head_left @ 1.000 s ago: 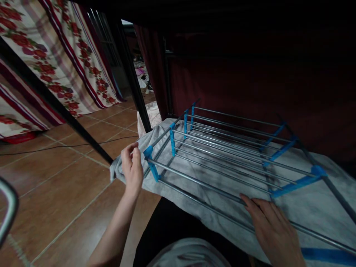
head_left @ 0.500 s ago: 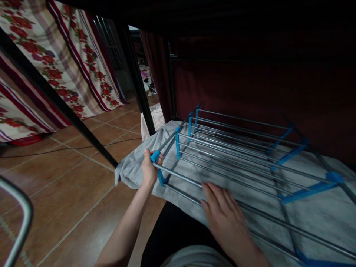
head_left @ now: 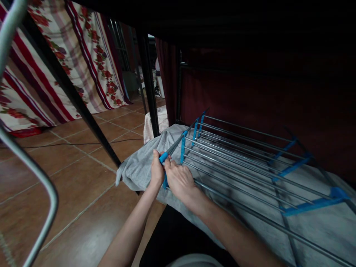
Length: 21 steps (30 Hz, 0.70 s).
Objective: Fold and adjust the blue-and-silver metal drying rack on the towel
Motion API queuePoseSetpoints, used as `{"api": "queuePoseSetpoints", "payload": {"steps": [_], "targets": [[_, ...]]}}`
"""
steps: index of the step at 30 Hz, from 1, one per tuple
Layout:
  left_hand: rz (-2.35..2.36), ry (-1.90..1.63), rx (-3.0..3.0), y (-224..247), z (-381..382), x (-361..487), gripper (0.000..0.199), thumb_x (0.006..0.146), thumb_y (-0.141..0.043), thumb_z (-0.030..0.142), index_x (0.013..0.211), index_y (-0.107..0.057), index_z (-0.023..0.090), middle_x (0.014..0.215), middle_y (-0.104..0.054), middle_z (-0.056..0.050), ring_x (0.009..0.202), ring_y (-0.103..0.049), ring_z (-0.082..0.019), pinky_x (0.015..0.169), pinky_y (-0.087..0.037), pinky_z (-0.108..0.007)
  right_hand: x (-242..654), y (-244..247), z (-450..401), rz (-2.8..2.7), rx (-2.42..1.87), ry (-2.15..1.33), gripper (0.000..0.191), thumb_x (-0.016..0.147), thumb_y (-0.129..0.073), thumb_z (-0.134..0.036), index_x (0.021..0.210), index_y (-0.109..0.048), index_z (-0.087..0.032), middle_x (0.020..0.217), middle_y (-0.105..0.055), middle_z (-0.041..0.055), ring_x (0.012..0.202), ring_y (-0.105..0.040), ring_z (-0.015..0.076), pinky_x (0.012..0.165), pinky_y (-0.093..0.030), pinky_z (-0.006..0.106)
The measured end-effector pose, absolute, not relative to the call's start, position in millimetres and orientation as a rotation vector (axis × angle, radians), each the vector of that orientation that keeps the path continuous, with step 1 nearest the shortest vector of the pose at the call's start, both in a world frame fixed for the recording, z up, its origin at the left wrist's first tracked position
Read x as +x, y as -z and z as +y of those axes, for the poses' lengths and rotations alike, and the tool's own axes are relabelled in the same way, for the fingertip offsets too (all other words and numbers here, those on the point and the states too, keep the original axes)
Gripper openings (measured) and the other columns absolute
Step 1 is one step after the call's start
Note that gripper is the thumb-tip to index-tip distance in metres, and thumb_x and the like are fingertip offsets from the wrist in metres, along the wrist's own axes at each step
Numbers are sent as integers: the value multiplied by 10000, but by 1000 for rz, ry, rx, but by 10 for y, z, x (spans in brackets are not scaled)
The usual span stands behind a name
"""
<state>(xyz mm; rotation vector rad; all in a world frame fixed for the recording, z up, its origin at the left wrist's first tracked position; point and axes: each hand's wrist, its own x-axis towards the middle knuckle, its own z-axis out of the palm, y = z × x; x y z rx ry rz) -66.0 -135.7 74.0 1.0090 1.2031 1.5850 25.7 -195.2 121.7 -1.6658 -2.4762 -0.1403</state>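
Observation:
A drying rack (head_left: 236, 155) of thin metal rods with blue plastic joints lies across the grey sheet (head_left: 141, 168). My left hand (head_left: 158, 168) is closed around the blue corner joint (head_left: 164, 157) at the rack's near left end, thumb on top. Close against it, my right hand (head_left: 179, 180) grips the near metal bar beside that joint, its fingers curled over. The right fingertips and the bar's end are hidden under the hand.
Black bed posts (head_left: 148, 85) and a dark slanting bar (head_left: 75, 92) stand to the left. A bent pale metal tube (head_left: 51, 196) is close at the left edge. A floral curtain (head_left: 94, 66) hangs beyond the tiled floor (head_left: 91, 200). A dark frame runs overhead.
My right hand has slid left along the near bar to the corner joint, beside my left hand. The view has shifted, and the bent tube shows more at the left.

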Motion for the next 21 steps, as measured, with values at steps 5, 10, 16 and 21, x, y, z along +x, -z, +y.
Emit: {"api": "queuePoseSetpoints", "payload": {"steps": [5,10,16,21], "targets": [[1204,-1599,1014,-631,-1331,-641,745,894,-323,820,641,-644,197,596,-639,-41,544,-570,-156,535,-448,-265,282,-1232,-1932,-2480,-1722,67,414,1028,-242,-48,1337,-515,-85,1144,-724,178,912,-752,208,754,-574,311],[1151,-1562,964,-603,-1327,-632,772,890,-322,829,665,-674,180,616,-682,-57,552,-616,-165,537,-475,-266,299,-1211,-1890,-2470,-1712,13,404,1046,-248,-81,1330,-534,-93,1162,-728,164,900,-751,228,744,-562,338],[1120,-1557,941,-555,-1306,-631,778,883,-328,836,677,-689,178,648,-708,-69,625,-675,-187,576,-514,-271,335,-1177,-1858,-2452,-1665,-53,372,1073,-272,-135,1302,-565,-139,1142,-746,118,936,-744,222,772,-545,330],[1145,-1553,969,-560,-1313,-637,793,883,-304,840,665,-689,182,588,-682,-64,601,-672,-197,546,-506,-279,330,-1168,-1868,-2462,-1670,-4,370,1060,-265,-117,1262,-575,-126,1131,-738,120,884,-742,228,749,-549,345]]}}
